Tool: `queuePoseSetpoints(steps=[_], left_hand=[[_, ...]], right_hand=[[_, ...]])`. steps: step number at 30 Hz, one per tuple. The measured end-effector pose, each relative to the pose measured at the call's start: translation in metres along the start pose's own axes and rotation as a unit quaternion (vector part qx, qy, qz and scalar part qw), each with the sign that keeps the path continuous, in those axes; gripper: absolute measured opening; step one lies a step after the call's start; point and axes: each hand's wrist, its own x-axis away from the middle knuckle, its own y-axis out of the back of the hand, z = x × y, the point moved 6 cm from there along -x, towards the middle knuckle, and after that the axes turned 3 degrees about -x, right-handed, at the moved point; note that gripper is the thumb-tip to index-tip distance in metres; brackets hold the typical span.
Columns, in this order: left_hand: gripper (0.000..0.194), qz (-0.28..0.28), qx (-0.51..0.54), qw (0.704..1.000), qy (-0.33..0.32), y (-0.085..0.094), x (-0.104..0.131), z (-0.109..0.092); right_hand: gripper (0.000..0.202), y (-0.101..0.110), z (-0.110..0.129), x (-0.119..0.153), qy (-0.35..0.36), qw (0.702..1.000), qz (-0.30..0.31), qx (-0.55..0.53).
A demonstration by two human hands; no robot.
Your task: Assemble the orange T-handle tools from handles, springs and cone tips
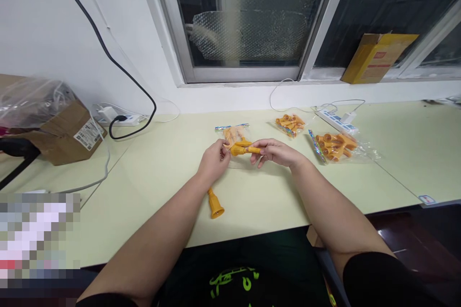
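Observation:
My right hand (275, 152) is closed around the narrow end of an orange plastic horn-shaped piece (238, 150). The wide end of that piece points left, over a clear plastic bag (236, 133) with a colourful header strip and more orange pieces inside. My left hand (215, 160) has its thumb and fingers pinched together at the left side of the bag, apparently on its edge. Beneath my left wrist, another loose orange horn-shaped piece (215, 205) lies on the table with its flared end toward me.
Two more bags of orange pieces, a smaller bag (290, 124) and a larger bag (334, 146), lie to the right. Behind them is a power strip (336, 120). An opened cardboard box (68, 134) and a black cable (131, 76) are at left; a yellow carton (378, 60) leans against the window.

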Motion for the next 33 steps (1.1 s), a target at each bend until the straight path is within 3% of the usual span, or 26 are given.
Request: queuePoseSetpoints(steps=[4,8,10,13,19,23,27,33], left_hand=[[0.023,-0.006,0.003,1.000,-0.005,0.001,-0.001,-0.001],[0.027,0.002,0.008,1.000,-0.029,-0.001,-0.001,-0.004],[0.030,0.005,0.010,0.999,-0.051,-0.002,-0.001,-0.006],[0.036,0.012,0.007,0.997,-0.081,-0.002,-0.001,-0.010],[0.039,0.040,-0.017,0.992,-0.115,-0.003,0.002,-0.016],[0.039,0.045,-0.026,0.993,-0.105,-0.003,0.001,-0.014],[0.039,0.035,-0.026,0.996,-0.074,-0.002,0.000,-0.011],[0.040,0.061,-0.012,0.994,-0.092,-0.005,0.002,-0.018]], right_hand=[[0.034,-0.004,-0.005,-0.005,0.012,0.999,-0.021,0.030],[0.038,-0.010,-0.009,-0.012,0.070,0.982,-0.028,0.174],[0.039,-0.019,-0.012,-0.016,0.111,0.947,-0.042,0.299],[0.042,-0.035,-0.019,-0.024,0.152,0.865,-0.076,0.472],[0.043,-0.045,-0.034,-0.042,0.168,0.761,-0.150,0.608],[0.044,-0.047,-0.034,-0.044,0.119,0.732,-0.138,0.657],[0.051,-0.044,-0.028,-0.037,0.020,0.724,-0.150,0.673],[0.051,-0.041,-0.022,-0.037,-0.023,0.716,-0.198,0.669]])
